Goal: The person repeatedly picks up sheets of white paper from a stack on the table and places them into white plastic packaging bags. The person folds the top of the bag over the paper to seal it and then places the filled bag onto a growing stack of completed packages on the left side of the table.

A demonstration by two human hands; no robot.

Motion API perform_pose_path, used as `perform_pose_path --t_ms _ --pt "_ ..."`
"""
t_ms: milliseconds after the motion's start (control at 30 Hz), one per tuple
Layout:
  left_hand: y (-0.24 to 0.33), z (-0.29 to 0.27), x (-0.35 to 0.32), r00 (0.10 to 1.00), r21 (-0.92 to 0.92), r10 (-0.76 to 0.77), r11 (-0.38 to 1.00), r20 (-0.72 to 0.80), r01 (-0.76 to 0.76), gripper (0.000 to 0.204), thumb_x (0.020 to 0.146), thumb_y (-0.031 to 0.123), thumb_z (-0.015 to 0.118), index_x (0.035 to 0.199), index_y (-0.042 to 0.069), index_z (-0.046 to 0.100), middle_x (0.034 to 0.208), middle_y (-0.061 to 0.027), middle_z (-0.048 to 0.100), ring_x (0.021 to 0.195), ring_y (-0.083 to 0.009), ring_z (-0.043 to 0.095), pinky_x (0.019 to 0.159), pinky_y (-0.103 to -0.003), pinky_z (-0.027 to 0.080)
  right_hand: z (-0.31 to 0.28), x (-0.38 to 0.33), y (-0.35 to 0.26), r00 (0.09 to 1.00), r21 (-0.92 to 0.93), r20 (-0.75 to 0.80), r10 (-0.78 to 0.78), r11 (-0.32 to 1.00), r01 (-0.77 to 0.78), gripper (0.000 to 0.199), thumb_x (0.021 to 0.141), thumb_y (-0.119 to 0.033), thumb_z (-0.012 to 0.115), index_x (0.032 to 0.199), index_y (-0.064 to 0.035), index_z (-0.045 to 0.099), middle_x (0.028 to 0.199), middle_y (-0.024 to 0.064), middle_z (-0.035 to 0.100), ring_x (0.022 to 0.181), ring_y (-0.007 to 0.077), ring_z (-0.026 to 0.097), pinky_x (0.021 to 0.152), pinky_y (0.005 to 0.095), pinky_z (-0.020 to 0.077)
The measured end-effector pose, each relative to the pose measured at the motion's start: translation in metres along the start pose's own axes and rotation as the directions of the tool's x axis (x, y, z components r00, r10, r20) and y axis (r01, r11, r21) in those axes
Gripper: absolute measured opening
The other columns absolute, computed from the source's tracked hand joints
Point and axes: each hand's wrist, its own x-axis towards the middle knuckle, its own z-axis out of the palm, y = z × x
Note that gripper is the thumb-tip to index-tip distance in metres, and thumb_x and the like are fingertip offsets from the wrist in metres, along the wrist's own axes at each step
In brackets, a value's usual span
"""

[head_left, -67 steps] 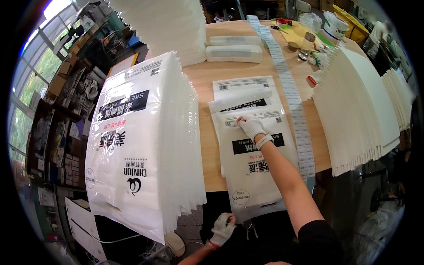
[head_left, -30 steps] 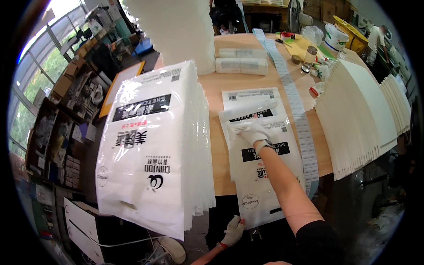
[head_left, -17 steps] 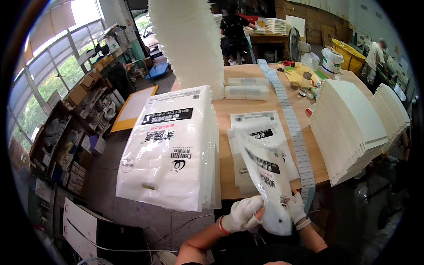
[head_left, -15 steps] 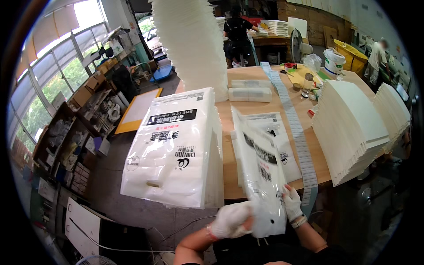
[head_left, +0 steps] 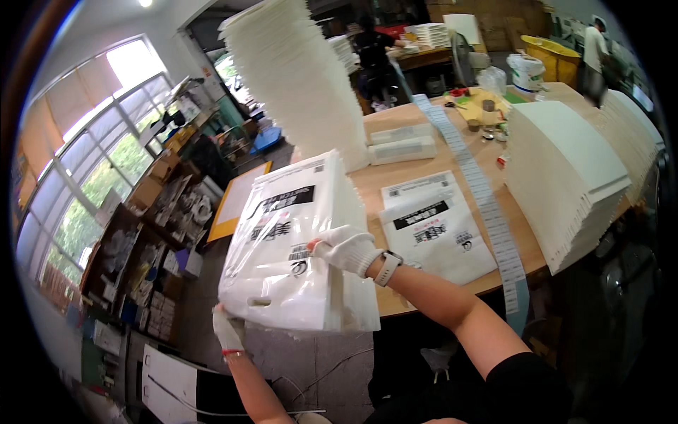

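A tall stack of paper packs in clear plastic bags (head_left: pixel 275 237) stands at the near left end of the table, dark print and a handle slot on its top pack. My gloved left hand (head_left: pixel 229 331) grips the near left corner of the top pack, its fingers partly hidden under the edge. My gloved right hand (head_left: pixel 347 249), a watch on its wrist, lies on the right side of that pack with fingers stretched leftward over the plastic. Some flat printed plastic bags (head_left: pixel 441 237) lie on the table to the right.
A tall pile of white sheets (head_left: pixel 304 78) rises behind the packs. Stacked white paper (head_left: pixel 565 177) stands at the right. A long label strip (head_left: pixel 474 184) runs down the table. Beyond are plastic-wrapped rolls (head_left: pixel 402 150), a white bucket (head_left: pixel 526 73) and other people.
The bagged pack from both hands now lies on the left stack. Both hands have moved left with it, and the view has turned slightly left.
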Motion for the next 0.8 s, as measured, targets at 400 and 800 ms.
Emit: perform_pose_path --t_ms 400,800 --pt "-0.304 -0.054 -0.217 0.92 0.507 -0.312 0.768 -0.239 0.392 0.013 0.086 0.02 0.045 0.092 0.008 0.046 0.071 -0.0031 0.045 0.064 -0.014 0.043 0.058 -0.03 0.038 -0.309 -0.289 0.044 0.792 -0.736 -0.61 -0.041 0.4 -0.546 0.013 0.072 -0.014 0.063 0.085 -0.0104 0.063 0.084 0.0059 0.063 0.077 0.024 0.061 0.066 0.0345 0.0486" --pt "-0.25 0.307 -0.24 0.36 0.568 -0.531 0.823 0.767 0.004 0.017 0.088 0.017 0.055 0.093 0.001 0.054 0.07 -0.0014 0.052 0.06 -0.0081 0.05 0.054 -0.024 0.044 -0.404 -0.326 0.041 0.874 -0.894 -0.446 -0.19 0.058 -0.444 0.011 0.076 -0.018 0.061 0.079 -0.0086 0.056 0.067 0.0077 0.06 0.061 0.0255 0.06 0.051 0.0357 0.0461"
